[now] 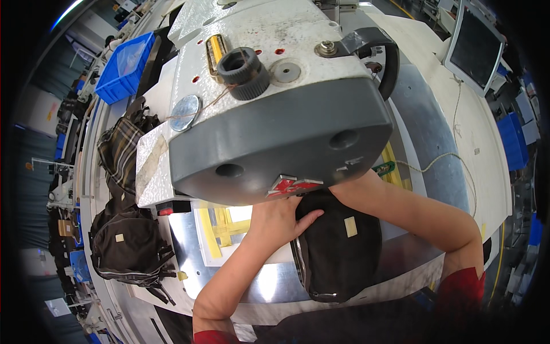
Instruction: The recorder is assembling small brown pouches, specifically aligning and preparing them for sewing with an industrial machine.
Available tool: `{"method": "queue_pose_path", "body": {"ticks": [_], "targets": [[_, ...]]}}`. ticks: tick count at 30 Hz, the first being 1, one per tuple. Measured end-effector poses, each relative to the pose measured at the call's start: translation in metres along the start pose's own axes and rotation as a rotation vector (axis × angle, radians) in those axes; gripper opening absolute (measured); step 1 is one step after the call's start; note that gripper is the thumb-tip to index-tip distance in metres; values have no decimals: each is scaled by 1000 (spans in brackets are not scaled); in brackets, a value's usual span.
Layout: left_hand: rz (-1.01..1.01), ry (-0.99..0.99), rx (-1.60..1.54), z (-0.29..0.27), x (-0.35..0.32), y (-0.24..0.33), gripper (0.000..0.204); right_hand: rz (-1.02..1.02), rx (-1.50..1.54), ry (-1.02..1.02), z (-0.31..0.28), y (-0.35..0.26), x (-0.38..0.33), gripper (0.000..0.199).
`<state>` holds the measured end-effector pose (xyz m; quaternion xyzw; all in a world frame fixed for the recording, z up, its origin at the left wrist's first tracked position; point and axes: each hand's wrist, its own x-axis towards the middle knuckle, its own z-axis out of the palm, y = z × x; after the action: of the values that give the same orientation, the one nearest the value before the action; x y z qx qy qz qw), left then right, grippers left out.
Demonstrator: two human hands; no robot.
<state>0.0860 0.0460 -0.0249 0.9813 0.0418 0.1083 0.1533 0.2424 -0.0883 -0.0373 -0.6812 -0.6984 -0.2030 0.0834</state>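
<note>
A black fabric bag with a silver zipper along its left side and a small pale tag lies before me on the sewing machine's metal bed. Its far end goes out of sight below the grey front cover of the sewing machine head. My left hand rests at the bag's left far edge, thumb stretched out over the fabric; its other fingertips are hidden by the cover. My right hand reaches in at the bag's right far side, its fingers hidden behind the cover. Beside the right wrist lies a small green tool.
Yellow tape strips mark a white sheet on the metal bed. At left lie a dark backpack and a plaid bag, with a blue crate beyond. A screen stands far right, near a loose cord.
</note>
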Motion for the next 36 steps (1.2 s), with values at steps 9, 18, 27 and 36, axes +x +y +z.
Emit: {"method": "queue_pose_path", "body": {"ticks": [9, 18, 27, 36], "targets": [[3, 2, 20, 0, 2, 0, 52, -1, 2, 11, 3, 3, 0, 12], [-30, -56, 31, 1, 1, -2, 53, 30, 61, 19, 5, 3, 2, 13], [-29, -73, 0, 1, 0, -1, 56, 27, 38, -2, 0, 1, 0, 11], [-5, -32, -18, -2, 0, 3, 53, 54, 93, -1, -2, -1, -2, 9]]}}
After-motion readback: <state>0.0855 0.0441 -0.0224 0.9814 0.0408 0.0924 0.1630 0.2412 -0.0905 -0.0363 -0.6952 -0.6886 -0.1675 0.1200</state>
